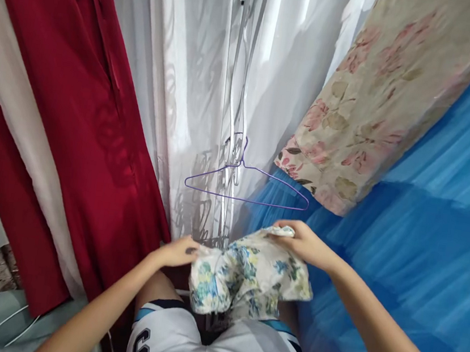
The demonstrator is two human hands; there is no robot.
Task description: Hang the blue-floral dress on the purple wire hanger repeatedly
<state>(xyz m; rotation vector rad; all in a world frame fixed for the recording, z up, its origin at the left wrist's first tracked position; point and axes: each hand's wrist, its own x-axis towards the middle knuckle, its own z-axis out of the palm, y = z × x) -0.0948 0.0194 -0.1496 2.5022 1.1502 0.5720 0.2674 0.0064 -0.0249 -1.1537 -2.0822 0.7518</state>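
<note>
A white garment with blue and yellow flowers (256, 267) hangs between my hands, above my lap. My left hand (178, 251) pinches its left edge. My right hand (302, 241) is closed on its upper right edge, with the fingers partly behind the cloth. The garment is bunched and folded, so its full shape does not show. Just beyond it, a thin purple hanger (247, 184) hangs with nothing on it, hooked on a white metal stand (239, 102).
Long red cloth (83, 117) hangs on the left, and white curtains (199, 80) at the back. To the right hang a floral beige cloth (367, 106) and blue tulle (436, 241). A white cable (7, 319) lies on grey fabric at the lower left.
</note>
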